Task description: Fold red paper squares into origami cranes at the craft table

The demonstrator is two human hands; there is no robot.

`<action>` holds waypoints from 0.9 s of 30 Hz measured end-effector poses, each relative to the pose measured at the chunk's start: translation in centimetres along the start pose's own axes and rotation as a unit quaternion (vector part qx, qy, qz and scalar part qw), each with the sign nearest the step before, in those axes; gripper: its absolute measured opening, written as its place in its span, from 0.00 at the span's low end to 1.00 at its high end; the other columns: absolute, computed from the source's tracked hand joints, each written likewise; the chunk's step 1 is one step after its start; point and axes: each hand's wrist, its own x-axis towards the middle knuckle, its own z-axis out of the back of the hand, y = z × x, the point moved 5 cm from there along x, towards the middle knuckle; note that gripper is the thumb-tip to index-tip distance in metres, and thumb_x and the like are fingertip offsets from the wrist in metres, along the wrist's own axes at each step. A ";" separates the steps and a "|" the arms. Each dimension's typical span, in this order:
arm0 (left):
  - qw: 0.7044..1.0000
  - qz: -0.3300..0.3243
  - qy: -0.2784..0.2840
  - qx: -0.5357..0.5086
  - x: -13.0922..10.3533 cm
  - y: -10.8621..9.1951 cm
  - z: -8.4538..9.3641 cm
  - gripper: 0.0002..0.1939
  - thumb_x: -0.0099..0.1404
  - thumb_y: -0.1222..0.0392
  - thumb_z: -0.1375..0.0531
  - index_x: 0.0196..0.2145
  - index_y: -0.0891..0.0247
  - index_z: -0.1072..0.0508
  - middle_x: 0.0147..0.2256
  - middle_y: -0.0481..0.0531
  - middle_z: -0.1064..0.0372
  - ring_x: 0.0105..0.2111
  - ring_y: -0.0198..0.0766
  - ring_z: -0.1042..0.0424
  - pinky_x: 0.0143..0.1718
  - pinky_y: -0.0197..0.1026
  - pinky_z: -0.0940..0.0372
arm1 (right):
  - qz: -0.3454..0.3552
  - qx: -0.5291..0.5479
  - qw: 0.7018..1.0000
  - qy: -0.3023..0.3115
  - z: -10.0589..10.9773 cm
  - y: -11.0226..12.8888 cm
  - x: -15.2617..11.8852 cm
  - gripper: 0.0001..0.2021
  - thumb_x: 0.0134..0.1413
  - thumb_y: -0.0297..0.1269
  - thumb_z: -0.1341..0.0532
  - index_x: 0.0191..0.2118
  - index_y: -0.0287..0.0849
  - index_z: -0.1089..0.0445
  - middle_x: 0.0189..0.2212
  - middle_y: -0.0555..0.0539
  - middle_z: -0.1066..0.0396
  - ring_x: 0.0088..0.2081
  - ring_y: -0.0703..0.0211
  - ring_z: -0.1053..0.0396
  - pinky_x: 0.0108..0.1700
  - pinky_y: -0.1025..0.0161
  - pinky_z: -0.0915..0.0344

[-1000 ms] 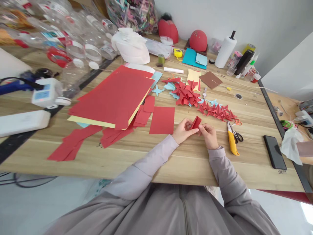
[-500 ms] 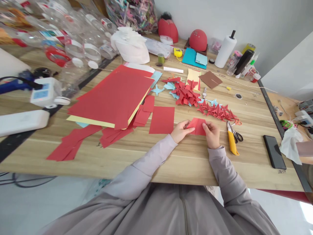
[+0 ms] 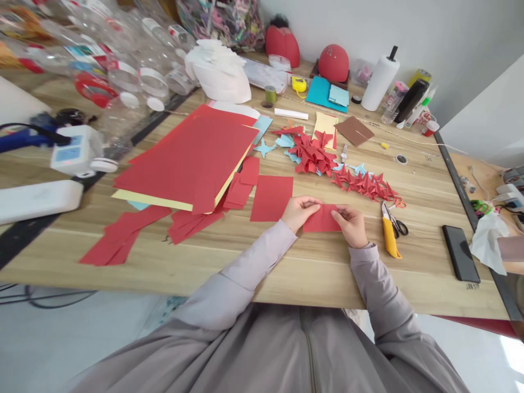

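Observation:
A small piece of red paper (image 3: 322,220) is held low over the wooden table, between my two hands. My left hand (image 3: 300,213) pinches its upper left edge, and my right hand (image 3: 351,222) pinches it at the upper right. The paper looks folded, with a straight edge along the top. Just left of my left hand lies a flat red paper square (image 3: 272,198). Beyond my hands is a heap of folded red paper stars (image 3: 313,153), and a row of red stars (image 3: 364,184) extends to its right.
Scissors (image 3: 399,225) and a yellow utility knife (image 3: 391,237) lie right of my right hand, with a black phone (image 3: 460,253) farther right. Large red sheets (image 3: 188,153) and cut red strips (image 3: 118,240) cover the left. Plastic bottles (image 3: 123,76) crowd the back left.
The red paper, earlier raised with a visible crease and slanted left side, is now lower and flatter with a straight top edge. Both hands have shifted slightly and still grip it.

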 end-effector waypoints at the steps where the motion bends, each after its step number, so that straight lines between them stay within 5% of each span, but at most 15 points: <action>1: 1.000 -0.003 -0.001 0.008 0.0 0.0 0.0 0.11 0.45 0.58 0.33 0.26 0.66 0.25 0.24 0.51 0.26 0.26 0.37 0.28 0.32 0.40 0.33 | 0.000 0.000 1.000 0.002 0.0 0.0 0.0 0.13 0.44 0.46 0.34 0.33 0.42 0.26 0.29 0.49 0.24 0.30 0.58 0.28 0.35 0.60 0.30; 13: 0.997 -0.009 -0.005 0.078 0.4 1.1 0.0 0.08 0.50 0.58 0.37 0.27 0.66 0.22 0.27 0.53 0.24 0.29 0.40 0.27 0.34 0.41 0.34 | 0.001 -0.030 1.000 0.006 -0.1 -0.4 0.0 0.15 0.44 0.46 0.35 0.35 0.41 0.26 0.29 0.47 0.24 0.29 0.59 0.29 0.35 0.61 0.31; 18: 0.974 -0.105 0.007 0.202 0.6 0.2 0.0 0.08 0.54 0.60 0.40 0.31 0.64 0.22 0.31 0.54 0.24 0.31 0.40 0.27 0.36 0.42 0.33 | 0.001 -0.058 0.998 -0.010 0.1 -0.9 0.2 0.14 0.45 0.45 0.36 0.36 0.41 0.27 0.29 0.48 0.24 0.29 0.59 0.29 0.35 0.61 0.31; 20: 0.936 -0.197 0.012 0.291 0.4 -0.7 0.0 0.08 0.57 0.62 0.42 0.33 0.63 0.22 0.35 0.55 0.25 0.34 0.39 0.28 0.39 0.43 0.33 | 0.007 -0.102 0.994 -0.034 0.4 -1.2 0.3 0.14 0.45 0.44 0.37 0.35 0.41 0.27 0.28 0.47 0.24 0.28 0.59 0.29 0.35 0.61 0.31; 23: 0.842 -0.322 0.053 0.430 -0.1 -1.5 -0.5 0.10 0.62 0.64 0.45 0.35 0.62 0.23 0.37 0.56 0.27 0.39 0.41 0.32 0.43 0.46 0.36 | 0.025 -0.184 0.980 -0.065 0.9 -1.2 0.4 0.14 0.46 0.43 0.39 0.36 0.40 0.26 0.27 0.46 0.25 0.27 0.58 0.29 0.34 0.60 0.32; 27: 0.729 -0.365 0.106 0.569 -0.4 -0.9 -1.2 0.13 0.67 0.61 0.48 0.37 0.63 0.23 0.37 0.57 0.30 0.40 0.42 0.35 0.41 0.46 0.40 | 0.049 -0.272 0.959 -0.068 1.0 -0.8 0.2 0.13 0.49 0.41 0.41 0.37 0.40 0.26 0.26 0.46 0.25 0.26 0.58 0.30 0.34 0.60 0.32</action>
